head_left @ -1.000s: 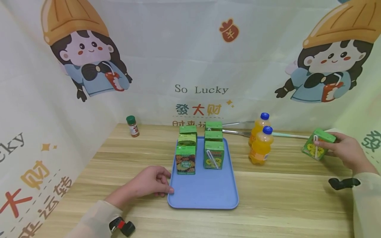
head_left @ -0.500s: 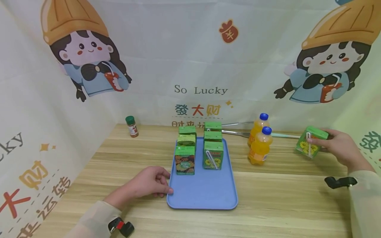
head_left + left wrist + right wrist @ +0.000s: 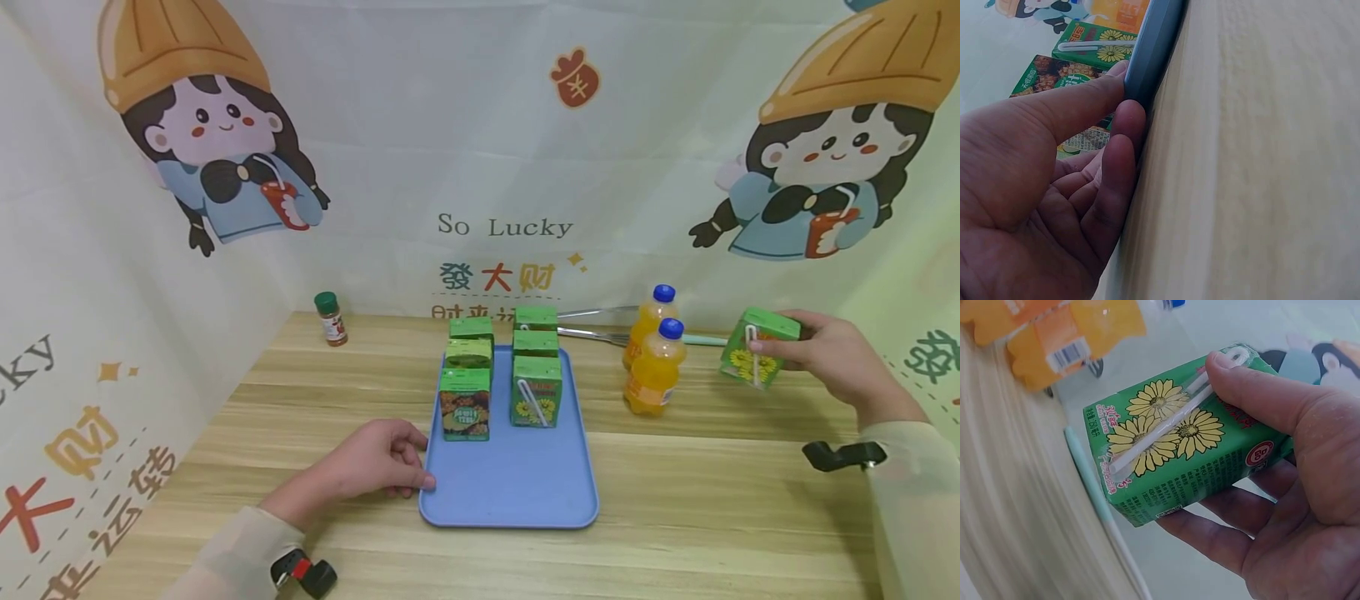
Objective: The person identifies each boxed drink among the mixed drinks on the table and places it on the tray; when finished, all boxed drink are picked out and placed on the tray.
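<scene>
My right hand (image 3: 840, 362) grips a green juice box (image 3: 757, 354) with yellow flowers on its front, tilted and held above the table at the right. In the right wrist view the thumb presses on the box's face beside its white straw (image 3: 1166, 431), with fingers underneath. At the left side of the blue tray (image 3: 517, 487), my left hand (image 3: 378, 458) pinches the rim between thumb and curled fingers. Two rows of green drink cartons stand on the tray's far half, among them a brown-fronted carton (image 3: 465, 408) and a flowered carton (image 3: 536, 396).
Two orange drink bottles (image 3: 654, 379) with blue caps stand between the tray and my right hand. Metal cutlery (image 3: 600, 335) and a pale green handle (image 3: 705, 340) lie along the back. A green-capped spice jar (image 3: 332, 321) stands at the back left, before a printed cloth (image 3: 360, 167).
My right hand has carried the juice box leftward and slightly up, towards the bottles. The left hand stays at the tray's rim, and the tray keeps its place.
</scene>
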Tool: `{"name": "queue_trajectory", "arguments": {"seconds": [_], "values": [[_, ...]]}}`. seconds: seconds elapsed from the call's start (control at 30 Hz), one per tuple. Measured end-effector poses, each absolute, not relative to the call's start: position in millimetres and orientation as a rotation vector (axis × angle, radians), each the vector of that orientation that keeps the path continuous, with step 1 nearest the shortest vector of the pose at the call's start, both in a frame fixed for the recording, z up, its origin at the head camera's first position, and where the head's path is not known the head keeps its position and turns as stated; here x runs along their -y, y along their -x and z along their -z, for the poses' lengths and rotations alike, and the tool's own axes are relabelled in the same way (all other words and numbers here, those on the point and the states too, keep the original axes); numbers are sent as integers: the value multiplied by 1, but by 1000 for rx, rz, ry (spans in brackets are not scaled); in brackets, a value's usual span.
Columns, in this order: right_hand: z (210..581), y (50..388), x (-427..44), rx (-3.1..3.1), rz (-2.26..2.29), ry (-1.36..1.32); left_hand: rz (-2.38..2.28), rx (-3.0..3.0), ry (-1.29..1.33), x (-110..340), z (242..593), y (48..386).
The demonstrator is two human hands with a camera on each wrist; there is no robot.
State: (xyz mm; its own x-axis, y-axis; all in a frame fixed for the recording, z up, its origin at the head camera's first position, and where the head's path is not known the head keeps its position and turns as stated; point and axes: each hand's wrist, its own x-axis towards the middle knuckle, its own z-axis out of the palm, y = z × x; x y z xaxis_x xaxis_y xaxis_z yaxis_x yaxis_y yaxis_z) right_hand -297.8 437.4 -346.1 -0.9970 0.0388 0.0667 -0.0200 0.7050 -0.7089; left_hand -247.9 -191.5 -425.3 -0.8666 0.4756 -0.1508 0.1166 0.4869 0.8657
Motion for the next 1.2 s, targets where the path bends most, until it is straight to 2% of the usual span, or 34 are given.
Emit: {"name": "queue_trajectory", "arguments": {"seconds": [1.2], "values": [[324, 285, -389, 2770, -1311, -265, -1339, -2364, -496, 192, 427, 249]]}}
